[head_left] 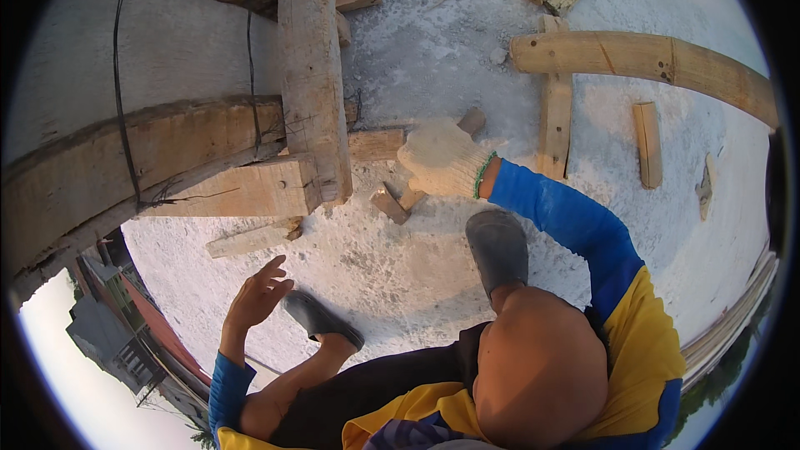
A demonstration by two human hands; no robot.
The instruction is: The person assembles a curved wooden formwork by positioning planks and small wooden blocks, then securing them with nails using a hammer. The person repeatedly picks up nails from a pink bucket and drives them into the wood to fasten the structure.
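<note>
My right hand (443, 160), in a cream knit glove with a green cuff, is closed around a hammer (390, 203). The squarish hammer head points down and left of the glove, and its handle's dark end sticks out beyond the knuckles. Just past the glove, a short timber (377, 145) meets the upright wooden post (313, 75). Bare and raised, my left hand (257, 293) has its fingers spread and holds nothing. It is below the squared beam end (287, 186) and a loose wood offcut (254, 238) on the floor.
Timber formwork with a pale panel (192, 42) and dark tie wires (122, 100) fills the left. A long plank (642, 57) lies across another board (554, 125) at right. Several wood pieces lie on the dusty concrete (417, 258), where my dark clogs (497, 248) rest.
</note>
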